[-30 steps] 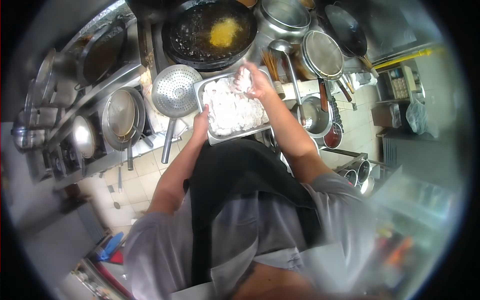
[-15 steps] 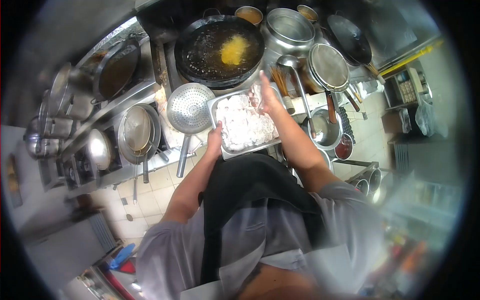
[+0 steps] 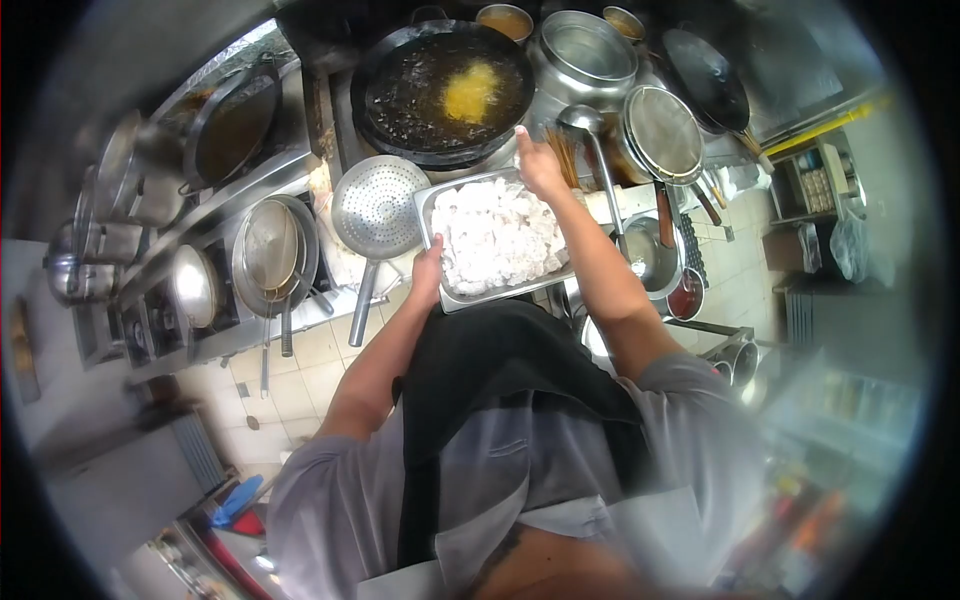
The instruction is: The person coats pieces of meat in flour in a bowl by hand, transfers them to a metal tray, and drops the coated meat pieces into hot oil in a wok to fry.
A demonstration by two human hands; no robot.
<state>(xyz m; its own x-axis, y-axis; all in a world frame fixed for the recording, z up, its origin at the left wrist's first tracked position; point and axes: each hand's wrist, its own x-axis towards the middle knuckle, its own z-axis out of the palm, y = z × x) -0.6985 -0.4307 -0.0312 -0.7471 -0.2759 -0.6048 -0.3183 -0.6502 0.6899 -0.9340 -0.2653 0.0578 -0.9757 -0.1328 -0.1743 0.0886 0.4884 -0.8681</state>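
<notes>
My left hand (image 3: pixel 427 272) grips the left edge of a rectangular metal tray (image 3: pixel 424 215), with its thumb over the rim. White, flour-coated pieces (image 3: pixel 497 238) are heaped in the tray. My right hand (image 3: pixel 538 168) is raised at the tray's far right corner, just short of the wok. Its fingers look closed together and whitened at the tips; what they hold is hidden. Beyond it, a large black wok (image 3: pixel 385 150) holds dark bubbling oil, with a yellow frothy mass (image 3: pixel 470 94) floating right of the middle.
A perforated ladle (image 3: pixel 380 207) lies left of the tray. To the right are a long-handled ladle (image 3: pixel 580 120), a round strainer (image 3: pixel 664 135) and a metal pot (image 3: pixel 588 55). More pans and strainers (image 3: pixel 268 245) rest on the left-hand stove.
My right hand has lifted off the white pieces and moved slightly right and toward the wok. The left hand keeps its hold on the tray. The view has shifted slightly.
</notes>
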